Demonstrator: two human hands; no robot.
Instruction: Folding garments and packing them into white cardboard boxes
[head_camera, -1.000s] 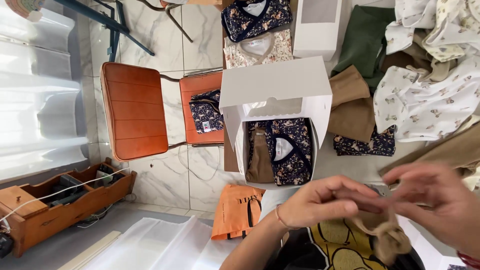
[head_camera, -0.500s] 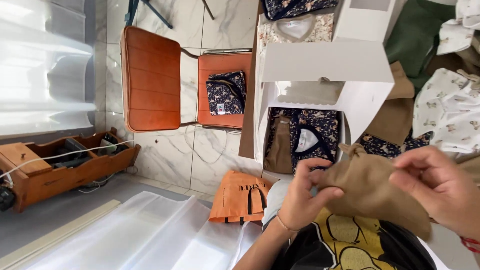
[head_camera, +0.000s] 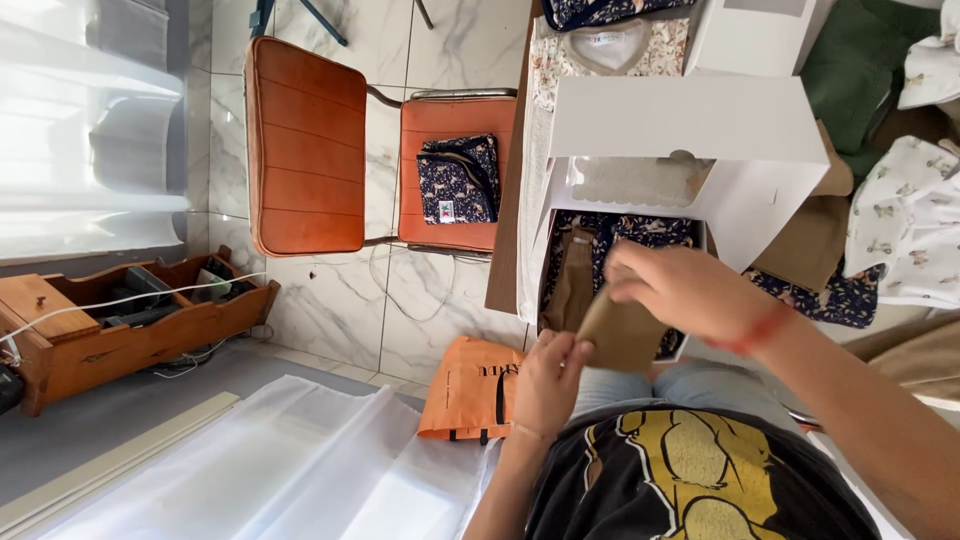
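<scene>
My left hand (head_camera: 548, 378) and my right hand (head_camera: 690, 290) both grip a folded tan-brown garment (head_camera: 622, 330) just above the near edge of an open white box (head_camera: 770, 205). Inside the box lie a dark blue floral garment (head_camera: 640, 230) and another brown piece (head_camera: 572, 280). The box lid (head_camera: 690, 120) stands up behind it, with a window cut in its front panel. A red band circles my right wrist. My lap, in a black shirt with a yellow print, is right below the hands.
An orange chair (head_camera: 305, 150) holds a folded dark floral garment (head_camera: 458, 178). An orange bag (head_camera: 470, 390) lies on the marble floor beside my knee. A wooden tray (head_camera: 110, 330) sits at left. More folded clothes (head_camera: 900, 230) and a second white box (head_camera: 755, 35) crowd the table at right.
The brown garment has gone from spread between my hands to folded small and lowered to the box's near edge. The view has shifted so the box sits more to the right.
</scene>
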